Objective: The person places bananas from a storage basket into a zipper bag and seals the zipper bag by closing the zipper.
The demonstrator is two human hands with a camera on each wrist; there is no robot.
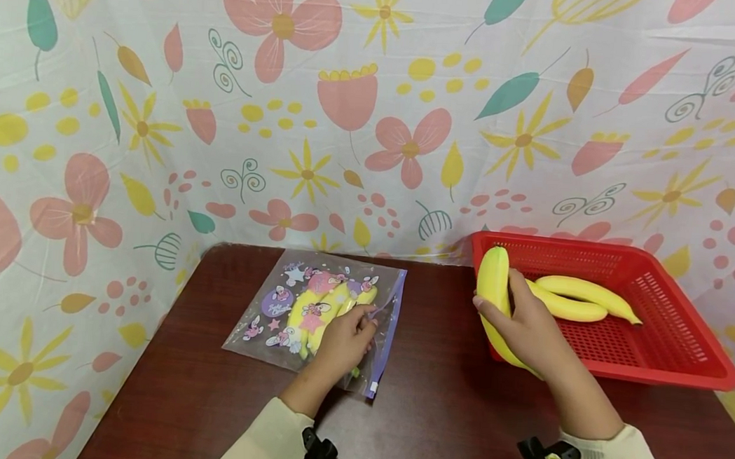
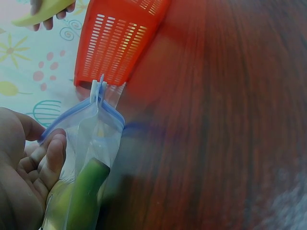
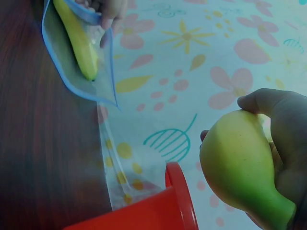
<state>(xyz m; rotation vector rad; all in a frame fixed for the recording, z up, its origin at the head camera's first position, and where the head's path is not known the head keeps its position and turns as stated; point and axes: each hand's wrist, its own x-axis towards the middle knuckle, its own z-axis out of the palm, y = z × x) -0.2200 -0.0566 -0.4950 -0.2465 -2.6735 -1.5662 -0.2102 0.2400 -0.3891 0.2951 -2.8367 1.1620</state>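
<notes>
Yellow and smooth, the banana (image 1: 495, 293) in my right hand (image 1: 526, 323) looks firm but bruisable, so I wrap its middle, just outside the red basket (image 1: 670, 346). My left hand (image 1: 344, 340) pinches the floppy, slippery zip bag (image 1: 268, 308) by its open mouth, flat on the table (image 1: 444, 417).

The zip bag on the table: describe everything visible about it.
The zip bag is clear plastic printed with pink and purple cartoon figures and stars, edged by a blue zip strip with a pale slider. It lies flat on the dark wooden table, left of the red basket, mouth toward the basket and partly open. Yellow bananas lie inside. The left hand holds it near the mouth.
</notes>
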